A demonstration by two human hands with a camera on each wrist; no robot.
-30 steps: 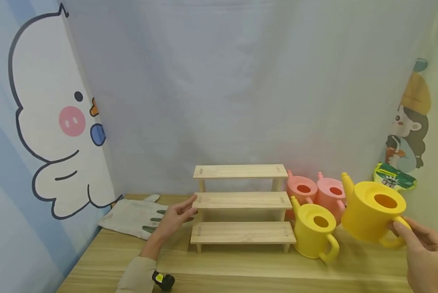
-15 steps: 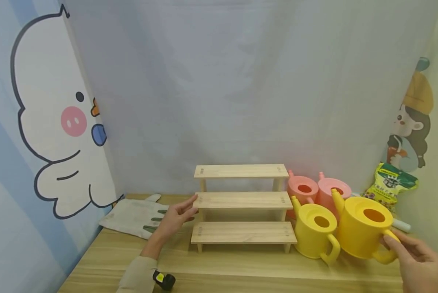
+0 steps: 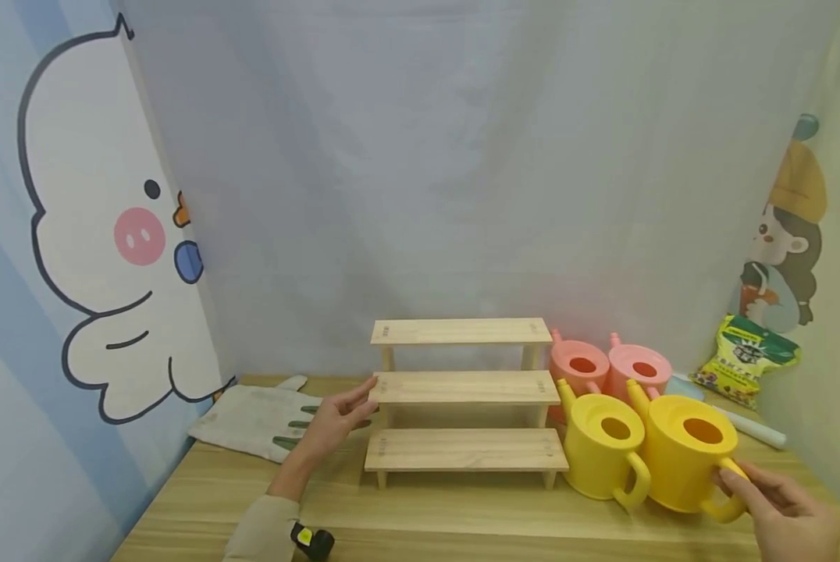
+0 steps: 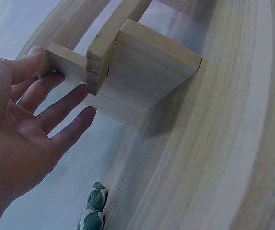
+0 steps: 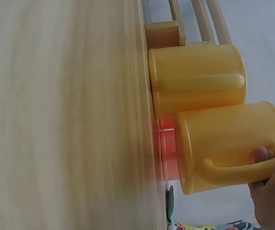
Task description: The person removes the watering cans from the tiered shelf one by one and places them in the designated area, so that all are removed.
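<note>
My right hand grips the handle of a yellow watering can at the right. In the right wrist view, that can's base appears slightly above the table, and pink shows beneath it. Close on its left stands a second yellow watering can. Behind them are two pink watering cans, partly hidden. At the middle, my left hand holds the left end of a three-tier wooden stand. The left wrist view shows its thumb and index finger pinching a board while the other fingers extend.
A white work glove with green stripes lies left of the stand. At the back right, a green and yellow bag leans by the wall, with a pale rod-like thing before it. Curtains surround the wooden table.
My right hand has lowered the yellow watering can and moved it left, beside the other yellow can. The bag and pale rod have come into fuller view. The left hand has stayed put.
</note>
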